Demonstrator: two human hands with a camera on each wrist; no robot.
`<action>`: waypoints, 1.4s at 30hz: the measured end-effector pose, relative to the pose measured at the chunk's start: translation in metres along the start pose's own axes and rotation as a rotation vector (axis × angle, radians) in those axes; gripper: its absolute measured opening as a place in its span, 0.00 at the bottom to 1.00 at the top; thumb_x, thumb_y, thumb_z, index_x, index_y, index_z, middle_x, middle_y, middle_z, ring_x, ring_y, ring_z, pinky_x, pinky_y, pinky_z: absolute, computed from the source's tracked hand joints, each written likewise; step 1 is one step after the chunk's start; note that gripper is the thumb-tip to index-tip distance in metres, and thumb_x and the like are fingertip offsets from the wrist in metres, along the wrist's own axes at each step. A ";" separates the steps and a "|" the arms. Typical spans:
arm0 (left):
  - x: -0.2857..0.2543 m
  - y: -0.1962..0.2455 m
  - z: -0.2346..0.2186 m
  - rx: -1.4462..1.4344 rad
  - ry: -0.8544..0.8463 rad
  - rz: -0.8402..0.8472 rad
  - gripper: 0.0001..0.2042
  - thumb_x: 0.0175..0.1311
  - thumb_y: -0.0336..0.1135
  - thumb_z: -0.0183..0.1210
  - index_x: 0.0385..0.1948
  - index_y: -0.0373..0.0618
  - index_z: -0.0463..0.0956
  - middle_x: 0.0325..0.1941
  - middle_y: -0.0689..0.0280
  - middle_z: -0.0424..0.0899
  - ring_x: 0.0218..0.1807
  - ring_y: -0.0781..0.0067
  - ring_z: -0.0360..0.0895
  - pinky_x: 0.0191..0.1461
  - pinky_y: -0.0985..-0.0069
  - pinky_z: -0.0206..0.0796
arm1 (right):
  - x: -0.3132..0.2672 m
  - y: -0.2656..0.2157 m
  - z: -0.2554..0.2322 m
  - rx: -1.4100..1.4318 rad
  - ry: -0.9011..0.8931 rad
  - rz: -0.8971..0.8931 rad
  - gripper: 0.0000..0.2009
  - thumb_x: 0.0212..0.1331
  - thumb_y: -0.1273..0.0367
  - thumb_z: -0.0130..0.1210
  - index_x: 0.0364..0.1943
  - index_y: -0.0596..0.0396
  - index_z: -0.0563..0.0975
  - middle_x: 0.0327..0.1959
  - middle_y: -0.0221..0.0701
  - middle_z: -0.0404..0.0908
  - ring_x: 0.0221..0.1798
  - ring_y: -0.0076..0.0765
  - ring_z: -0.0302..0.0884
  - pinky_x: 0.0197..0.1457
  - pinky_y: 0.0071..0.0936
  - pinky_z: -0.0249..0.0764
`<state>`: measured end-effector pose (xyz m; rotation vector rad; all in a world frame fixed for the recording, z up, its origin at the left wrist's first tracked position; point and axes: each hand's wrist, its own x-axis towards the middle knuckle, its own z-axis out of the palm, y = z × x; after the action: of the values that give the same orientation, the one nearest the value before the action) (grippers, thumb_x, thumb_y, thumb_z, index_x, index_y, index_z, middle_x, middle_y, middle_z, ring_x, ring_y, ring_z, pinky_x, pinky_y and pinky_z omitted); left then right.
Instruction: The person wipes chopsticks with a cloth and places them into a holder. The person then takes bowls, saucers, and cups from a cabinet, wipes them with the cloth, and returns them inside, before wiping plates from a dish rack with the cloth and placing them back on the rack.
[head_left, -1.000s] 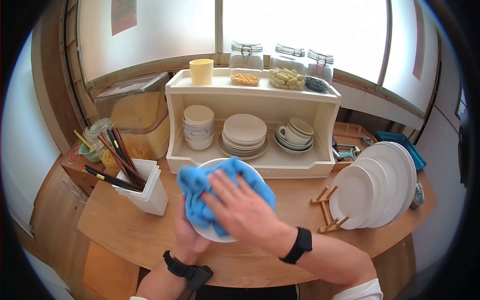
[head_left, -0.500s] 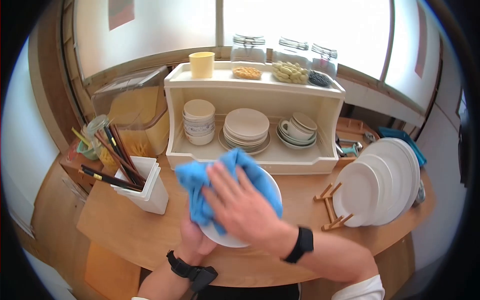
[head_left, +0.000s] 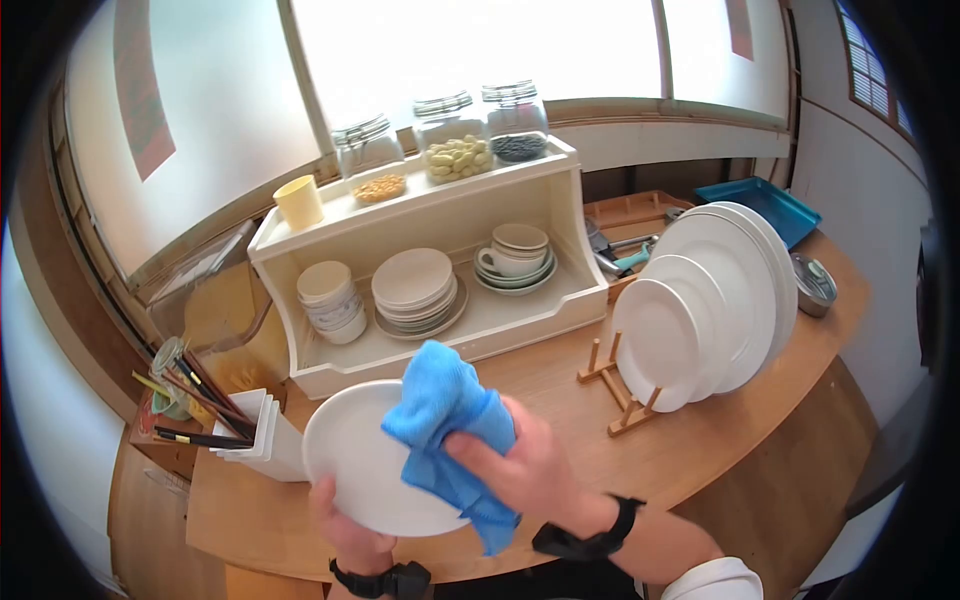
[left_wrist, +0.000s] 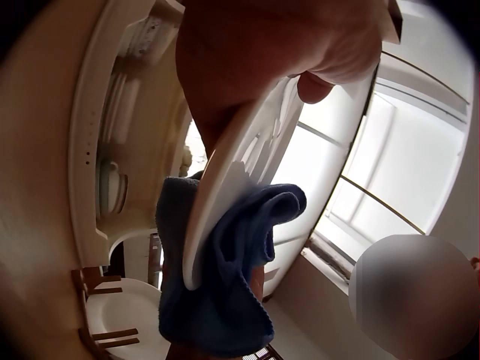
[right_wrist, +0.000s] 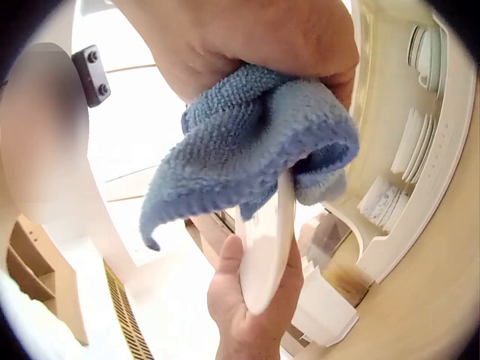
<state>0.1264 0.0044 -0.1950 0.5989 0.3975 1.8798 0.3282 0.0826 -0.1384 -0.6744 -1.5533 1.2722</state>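
Observation:
A white plate [head_left: 360, 470] is held up over the table's front, its left lower rim gripped by my left hand [head_left: 352, 528]. My right hand [head_left: 530, 468] pinches a blue cloth [head_left: 445, 425] round the plate's right edge, thumb on the near side. The left wrist view shows the cloth [left_wrist: 232, 262] folded over both faces of the plate [left_wrist: 217, 195]. In the right wrist view the cloth [right_wrist: 255, 146] hangs from my right hand [right_wrist: 262, 37], and my left hand [right_wrist: 259, 315] holds the plate's opposite edge.
A cream shelf [head_left: 450, 350] with bowls, plates and a cup stands behind; jars and a yellow cup [head_left: 299, 202] are on top. White plates [head_left: 655, 340] stand in a wooden rack [head_left: 632, 412] at right. Chopsticks fill a white holder [head_left: 275, 440] at left.
The head view has turned to the right. My right hand has moved from lying flat over the cloth on the plate's face to pinching the cloth at its right edge. More of the plate shows.

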 end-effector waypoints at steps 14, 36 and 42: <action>-0.106 -0.037 0.035 0.156 0.028 0.113 0.34 0.57 0.40 0.63 0.64 0.36 0.60 0.65 0.51 0.69 0.65 0.48 0.67 0.70 0.53 0.56 | -0.096 0.056 -0.003 0.866 0.045 0.259 0.19 0.64 0.65 0.59 0.56 0.58 0.71 0.47 0.29 0.79 0.47 0.24 0.77 0.52 0.26 0.75; -0.090 -0.026 0.036 0.562 0.002 0.026 0.36 0.58 0.47 0.55 0.66 0.37 0.57 0.65 0.49 0.69 0.65 0.48 0.69 0.70 0.51 0.56 | -0.085 0.042 -0.036 0.694 0.024 0.246 0.25 0.54 0.69 0.68 0.56 0.57 0.71 0.50 0.31 0.78 0.51 0.28 0.76 0.55 0.30 0.73; -0.053 -0.024 0.045 0.439 0.138 -0.115 0.21 0.49 0.33 0.52 0.47 0.35 0.74 0.43 0.49 0.83 0.46 0.51 0.80 0.54 0.55 0.72 | -0.098 0.033 -0.034 0.181 0.155 -0.143 0.22 0.59 0.68 0.62 0.55 0.60 0.70 0.49 0.37 0.79 0.49 0.34 0.79 0.54 0.34 0.75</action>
<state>0.1866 -0.0364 -0.1829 0.7191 0.9308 1.7354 0.3898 0.0208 -0.2033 -0.5233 -1.3182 1.2069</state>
